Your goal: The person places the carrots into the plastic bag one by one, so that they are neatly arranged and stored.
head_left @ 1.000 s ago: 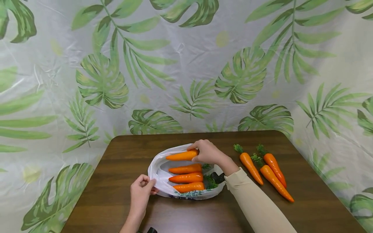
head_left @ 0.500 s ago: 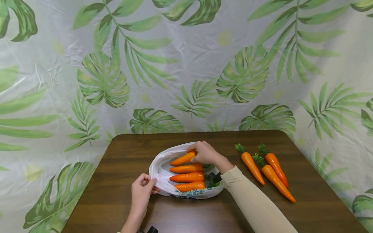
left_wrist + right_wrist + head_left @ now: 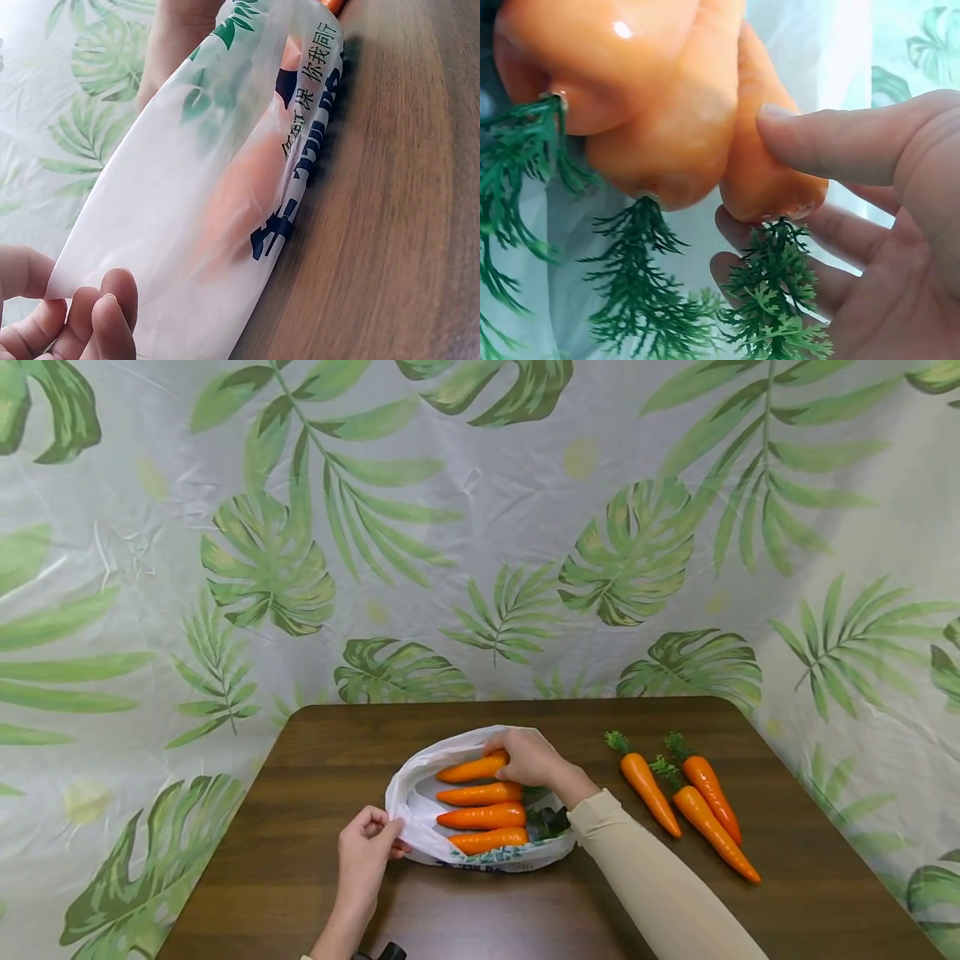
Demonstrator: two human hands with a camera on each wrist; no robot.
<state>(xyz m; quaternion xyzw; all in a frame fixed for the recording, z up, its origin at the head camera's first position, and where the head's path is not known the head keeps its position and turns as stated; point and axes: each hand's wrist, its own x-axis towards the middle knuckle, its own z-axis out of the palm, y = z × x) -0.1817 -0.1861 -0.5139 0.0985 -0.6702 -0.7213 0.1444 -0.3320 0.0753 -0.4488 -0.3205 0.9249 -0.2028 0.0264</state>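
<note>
On the table lies a white plastic bag (image 3: 415, 833) with green and dark blue print, its mouth spread wide. My left hand (image 3: 363, 853) pinches the rim at the bag's near left side; the left wrist view shows thumb and fingers on the thin edge. Inside, several orange carrots lie side by side, tips pointing left and green tops to the right. At the far side of the bag, my right hand (image 3: 534, 763) holds the farthest carrot (image 3: 471, 769) by its thick end. In the right wrist view its thumb presses the carrot (image 3: 769, 169), with fingers behind and below.
Three more carrots lie on the table right of the bag: one (image 3: 649, 793) nearest it, another (image 3: 714, 831) in front, a third (image 3: 712, 797) behind. The brown wooden table (image 3: 300, 893) ends at a leaf-patterned curtain (image 3: 517, 527).
My right hand has lowered the farthest carrot into the bag beside the others, its tip shifting slightly right and nearer. My left hand keeps its pinch on the rim.
</note>
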